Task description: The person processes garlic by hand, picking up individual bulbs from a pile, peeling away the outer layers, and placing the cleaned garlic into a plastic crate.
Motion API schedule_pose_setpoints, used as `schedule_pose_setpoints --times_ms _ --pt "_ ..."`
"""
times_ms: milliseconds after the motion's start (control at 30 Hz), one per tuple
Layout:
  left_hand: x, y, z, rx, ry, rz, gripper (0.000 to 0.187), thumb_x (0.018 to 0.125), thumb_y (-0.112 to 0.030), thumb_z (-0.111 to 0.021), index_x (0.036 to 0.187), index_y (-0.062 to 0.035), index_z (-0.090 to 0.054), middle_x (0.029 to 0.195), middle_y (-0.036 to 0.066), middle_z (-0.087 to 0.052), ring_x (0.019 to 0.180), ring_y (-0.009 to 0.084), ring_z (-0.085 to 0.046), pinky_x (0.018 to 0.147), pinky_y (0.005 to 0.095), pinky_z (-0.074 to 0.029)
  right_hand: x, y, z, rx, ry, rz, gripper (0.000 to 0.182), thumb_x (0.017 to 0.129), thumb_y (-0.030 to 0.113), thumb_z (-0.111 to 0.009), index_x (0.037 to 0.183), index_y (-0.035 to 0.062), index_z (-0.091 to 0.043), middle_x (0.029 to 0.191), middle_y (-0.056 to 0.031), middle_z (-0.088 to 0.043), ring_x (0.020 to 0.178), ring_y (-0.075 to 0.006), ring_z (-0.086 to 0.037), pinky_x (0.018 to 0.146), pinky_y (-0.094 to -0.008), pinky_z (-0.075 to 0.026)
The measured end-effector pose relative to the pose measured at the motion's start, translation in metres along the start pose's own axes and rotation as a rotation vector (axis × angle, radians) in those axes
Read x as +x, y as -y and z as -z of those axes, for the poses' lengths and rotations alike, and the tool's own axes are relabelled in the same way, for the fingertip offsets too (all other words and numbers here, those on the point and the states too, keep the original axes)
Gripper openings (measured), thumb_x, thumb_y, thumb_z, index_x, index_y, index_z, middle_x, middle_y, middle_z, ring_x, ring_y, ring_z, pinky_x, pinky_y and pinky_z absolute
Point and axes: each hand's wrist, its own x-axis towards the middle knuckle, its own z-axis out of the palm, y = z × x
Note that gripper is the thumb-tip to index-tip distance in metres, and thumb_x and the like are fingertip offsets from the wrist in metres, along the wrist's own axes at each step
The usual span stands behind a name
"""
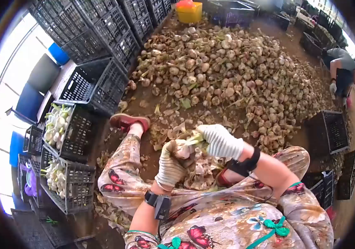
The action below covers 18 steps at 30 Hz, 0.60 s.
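Garlic bulb (pixel 183 150) sits at the centre of the frame, clasped in our gloved left hand (pixel 171 165), whose grip is closed around it. Our gloved right hand (pixel 219 141) pinches the bulb's stalk (pixel 195 138), fingers shut on it. We read no writing anywhere. Beneath us lies an earthen floor (pixel 144 101) strewn with husks; a big garlic heap (pixel 227 70) fills the upper middle. Black crates (pixel 71 137) holding trimmed bulbs stand at left.
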Motion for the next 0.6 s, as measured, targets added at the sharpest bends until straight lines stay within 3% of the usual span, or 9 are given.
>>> schedule_pose_setpoints --times_ms 33,67,100,167,267,367,400,533,600 --pt "0.005 -0.002 0.006 -0.048 0.055 0.027 0.049 0.082 -0.051 -0.050 0.108 -0.0108 -0.059 0.098 0.004 -0.063 0.079 0.0194 -0.059 0.064 0.0332 -0.045 0.000 -0.003 -0.006 0.040 -0.071 0.011 0.018 0.074 0.004 -0.063 0.091 0.0044 -0.057 0.080 -0.0164 -0.061 0.074 -0.0346 -0.060 0.065 -0.0356 -0.048" --pt "0.007 -0.002 0.001 -0.097 -0.094 0.015 0.048 0.081 -0.054 -0.049 0.103 -0.0124 -0.061 0.098 0.004 -0.064 0.081 0.0204 -0.061 0.064 0.0345 -0.046 0.001 -0.001 -0.010 0.121 -0.083 -0.033 0.018 0.076 0.008 -0.065 0.092 0.0043 -0.057 0.079 -0.0163 -0.061 0.072 -0.0319 -0.060 0.064 -0.0350 -0.048" --pt "0.004 -0.002 -0.013 0.012 -0.217 -0.052 0.047 0.081 -0.053 -0.050 0.101 -0.0125 -0.062 0.098 0.005 -0.065 0.084 0.0216 -0.062 0.067 0.0366 -0.048 -0.003 -0.008 -0.019 0.350 -0.078 -0.147 0.025 0.079 0.015 -0.068 0.100 0.0038 -0.058 0.086 -0.0112 -0.064 0.079 -0.0227 -0.062 0.072 -0.0323 -0.048" --pt "0.002 -0.005 0.005 -0.025 -0.087 -0.012 0.048 0.081 -0.054 -0.051 0.103 -0.0127 -0.062 0.100 0.005 -0.065 0.086 0.0226 -0.063 0.071 0.0379 -0.050 -0.009 -0.007 -0.028 0.828 -0.079 -0.340 0.032 0.082 0.016 -0.068 0.109 0.0029 -0.059 0.097 -0.0051 -0.064 0.091 -0.0145 -0.058 0.082 -0.0296 -0.046" --pt "0.004 -0.011 0.000 0.019 -0.073 -0.005 0.046 0.084 -0.053 -0.051 0.101 -0.0129 -0.063 0.099 0.005 -0.064 0.087 0.0217 -0.062 0.075 0.0374 -0.050 -0.011 -0.001 -0.028 0.963 -0.047 -0.397 0.036 0.082 0.017 -0.068 0.113 0.0019 -0.059 0.104 -0.0024 -0.062 0.099 -0.0111 -0.054 0.089 -0.0280 -0.043" --pt "0.013 -0.004 0.001 0.167 -0.076 -0.127 0.048 0.087 -0.053 -0.049 0.110 -0.0124 -0.059 0.106 0.005 -0.062 0.092 0.0203 -0.060 0.080 0.0383 -0.049 -0.011 0.000 -0.035 0.919 -0.164 -0.428 0.026 0.083 0.013 -0.067 0.106 0.0018 -0.061 0.095 -0.0017 -0.063 0.087 -0.0104 -0.056 0.079 -0.0263 -0.047" --pt "0.006 -0.007 -0.013 0.176 0.033 -0.187 0.049 0.088 -0.046 -0.055 0.117 -0.0060 -0.052 0.102 0.005 -0.060 0.087 0.0190 -0.060 0.075 0.0340 -0.053 -0.010 0.002 -0.036 0.880 -0.211 -0.453 0.024 0.083 0.012 -0.067 0.103 0.0017 -0.062 0.092 -0.0014 -0.063 0.085 -0.0102 -0.056 0.077 -0.0261 -0.047" --pt "0.007 0.007 -0.016 0.495 -0.217 -0.447 0.047 0.083 -0.012 -0.068 0.123 -0.0056 -0.045 0.109 0.003 -0.057 0.091 0.0116 -0.057 0.077 0.0267 -0.051 -0.011 -0.002 -0.045 0.661 -0.285 -0.400 0.015 0.083 0.011 -0.066 0.094 0.0010 -0.062 0.085 -0.0006 -0.063 0.080 -0.0088 -0.055 0.071 -0.0255 -0.047" --pt "0.004 0.003 -0.017 0.525 -0.196 -0.418 0.045 0.083 -0.014 -0.068 0.122 -0.0057 -0.046 0.109 0.003 -0.057 0.091 0.0116 -0.057 0.076 0.0268 -0.051 -0.012 -0.005 -0.044 0.626 -0.253 -0.374 0.016 0.082 0.011 -0.068 0.093 0.0011 -0.063 0.084 -0.0001 -0.063 0.079 -0.0075 -0.054 0.071 -0.0245 -0.045"
